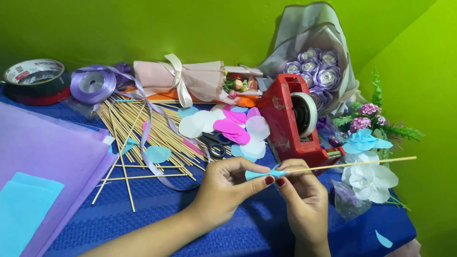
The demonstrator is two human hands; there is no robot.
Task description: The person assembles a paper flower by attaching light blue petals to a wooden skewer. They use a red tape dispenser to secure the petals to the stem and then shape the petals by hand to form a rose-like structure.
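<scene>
Here a thin wooden stick [352, 164] with a blue paper tip [259, 174] is pinched between the fingers of the left hand [228, 188] and right hand [302, 190], above the blue desk [157, 214], just before a red tape holder [293, 123].

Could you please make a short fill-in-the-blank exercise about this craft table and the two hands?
1. Both hands, left hand and right hand, hold a thin wooden ____.
2. The paper piece wrapped at its end is light ____.
3. The tape dispenser behind the hands is ____.
4. The scissors lie among paper ____.

Missing words: stick; blue; red; petals
</scene>
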